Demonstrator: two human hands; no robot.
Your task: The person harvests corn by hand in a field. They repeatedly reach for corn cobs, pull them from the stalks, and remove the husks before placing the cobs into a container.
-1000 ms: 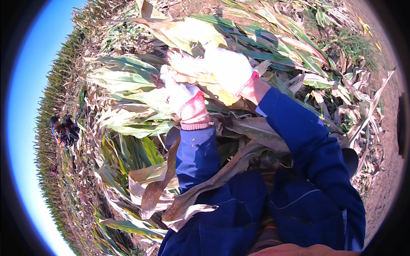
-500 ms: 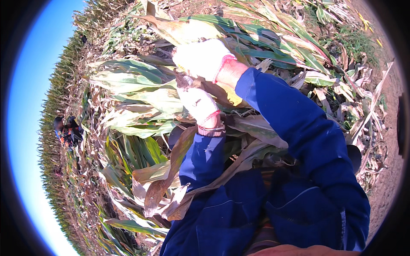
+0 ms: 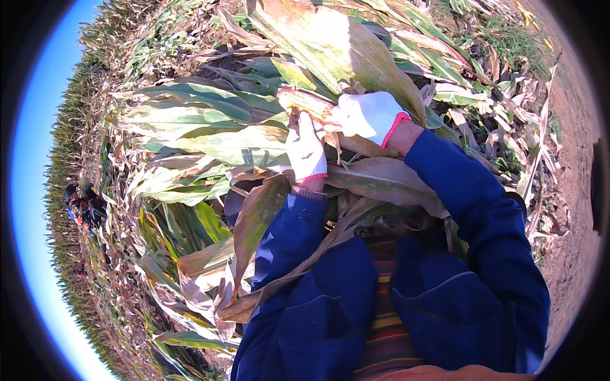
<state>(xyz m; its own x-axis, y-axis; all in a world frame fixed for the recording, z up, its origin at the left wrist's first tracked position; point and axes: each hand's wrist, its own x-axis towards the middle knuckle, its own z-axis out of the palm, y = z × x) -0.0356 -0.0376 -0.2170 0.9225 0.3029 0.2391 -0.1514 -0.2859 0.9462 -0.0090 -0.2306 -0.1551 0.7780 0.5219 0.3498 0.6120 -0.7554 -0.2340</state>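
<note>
An ear of corn [image 3: 304, 101] lies between my two gloved hands, its reddish-yellow side showing and its left end pointing free. My left hand [image 3: 306, 147], in a white glove with a red cuff, is closed around the ear from below. At the ear's right end my right hand [image 3: 372, 117], gloved alike, grips it with the fingers closed. Pale husk strips hang under the right hand. A broad, partly dried corn leaf [image 3: 346, 47] rises just behind that hand. Cut corn stalks with long green leaves [image 3: 210, 140] lie beneath and to the left of both hands.
Dry leaves [image 3: 260, 235] cross in front of my left sleeve. Bare soil [image 3: 575, 209] runs along the right side. Standing corn [image 3: 63, 209] lines the far left, where a person [image 3: 86, 206] is among the plants. More cut stalks [image 3: 438, 57] lie at the upper right.
My right hand has moved right and down, away from the left hand. The corn ear now shows between them, and the broad leaf behind stands more to the right.
</note>
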